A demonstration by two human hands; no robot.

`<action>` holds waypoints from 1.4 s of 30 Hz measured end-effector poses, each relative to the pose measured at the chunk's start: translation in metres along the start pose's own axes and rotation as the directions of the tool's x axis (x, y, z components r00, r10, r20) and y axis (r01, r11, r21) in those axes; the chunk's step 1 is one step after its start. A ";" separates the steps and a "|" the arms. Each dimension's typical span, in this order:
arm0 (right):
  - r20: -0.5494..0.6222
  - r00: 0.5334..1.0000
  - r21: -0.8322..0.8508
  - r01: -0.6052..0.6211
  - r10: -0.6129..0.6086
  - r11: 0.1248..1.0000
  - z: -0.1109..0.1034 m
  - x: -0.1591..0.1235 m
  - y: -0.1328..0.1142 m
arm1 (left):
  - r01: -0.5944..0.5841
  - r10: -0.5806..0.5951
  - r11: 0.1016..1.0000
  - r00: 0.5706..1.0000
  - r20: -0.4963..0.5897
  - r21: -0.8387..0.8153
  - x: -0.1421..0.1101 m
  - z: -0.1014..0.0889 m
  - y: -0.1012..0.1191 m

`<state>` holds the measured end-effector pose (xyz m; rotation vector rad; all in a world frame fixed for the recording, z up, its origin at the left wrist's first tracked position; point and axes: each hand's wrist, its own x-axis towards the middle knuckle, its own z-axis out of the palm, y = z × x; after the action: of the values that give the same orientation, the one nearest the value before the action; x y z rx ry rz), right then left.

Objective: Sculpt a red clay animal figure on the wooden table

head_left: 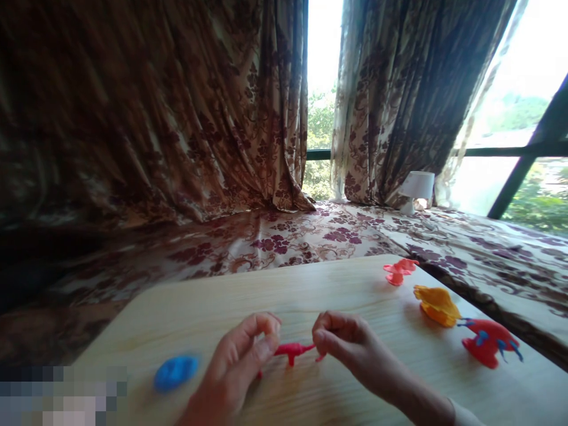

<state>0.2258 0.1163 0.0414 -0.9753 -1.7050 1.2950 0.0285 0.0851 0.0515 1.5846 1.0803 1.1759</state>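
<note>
Thin crimson clay-like piece with short downward prongs (291,350): near middle of the pale wood-grain tabletop (213,302), strung between both hands. Left hand (239,361): thumb and fingers pinched together on its partly hidden left end. Right hand (348,343): thumb and forefinger closed on the thin right tip. Contact with the wood below — can't tell. Pinch lightly, keep both ends level, shape in small touches, no pulling — thin section likely to tear. At left, blue lumpy clay-like disc (176,373); along the right edge, far to near: coral-pink pedestal-shaped figure (400,272), yellow-orange layered figure (437,306), red figure with blue strands (491,342). Beyond: flower-patterned fabric spread (293,236), brown floral curtains (213,106), white-shaded lamp (418,185) far right, bright daylight outside.
</note>
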 end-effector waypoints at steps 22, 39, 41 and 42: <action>-0.024 0.950 -0.453 0.267 -0.311 0.851 -0.003 -0.001 0.016 | -0.228 0.163 0.610 0.973 0.162 0.759 0.009 -0.010 -0.017; -0.011 0.958 -0.462 0.249 -0.286 0.851 0.003 -0.002 0.011 | -0.261 0.206 0.652 0.965 0.165 0.712 0.008 -0.003 -0.020; -0.019 0.958 -0.430 0.251 -0.287 0.867 -0.001 -0.001 0.011 | -0.247 0.215 0.674 0.967 0.135 0.696 0.009 -0.005 -0.020; -0.041 0.954 -0.410 0.255 -0.297 0.876 -0.003 0.000 0.011 | -0.234 0.224 0.690 0.969 0.106 0.685 0.009 -0.007 -0.020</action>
<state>0.2300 0.1194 0.0308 -0.9592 -1.9878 0.7085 0.0203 0.1002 0.0357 2.3672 1.4521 0.9471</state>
